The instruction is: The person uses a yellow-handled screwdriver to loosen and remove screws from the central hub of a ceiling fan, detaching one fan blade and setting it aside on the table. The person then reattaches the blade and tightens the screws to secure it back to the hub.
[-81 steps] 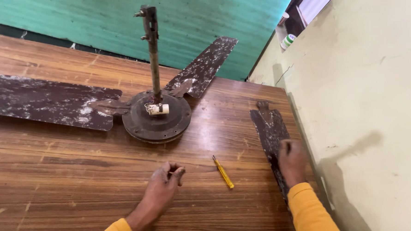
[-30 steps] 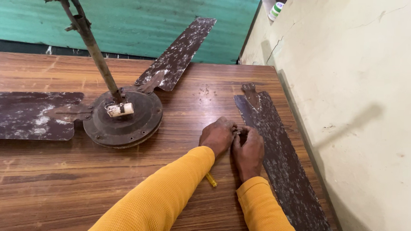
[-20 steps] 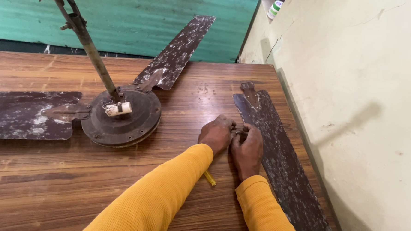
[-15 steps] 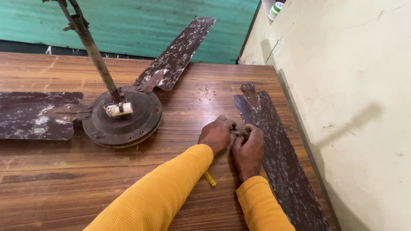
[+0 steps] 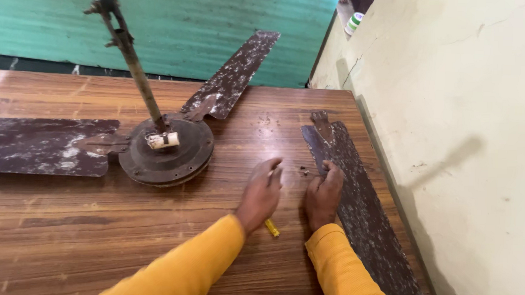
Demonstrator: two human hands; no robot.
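Loose fan blade [image 5: 360, 216] under right hand [image 5: 324, 194] fingers spread, left hand [image 5: 260, 194] pinching half-hidden screwdriver [image 5: 271, 227]

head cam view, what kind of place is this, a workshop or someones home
Most likely a small repair space or a room at home, not a fitted workshop. A rusty ceiling fan motor lies dismantled on a worn wooden table, with a detached blade under the right hand, beside a plain plastered wall.

Both arms wear long mustard-yellow knit sleeves ending at the wrists; hands bare
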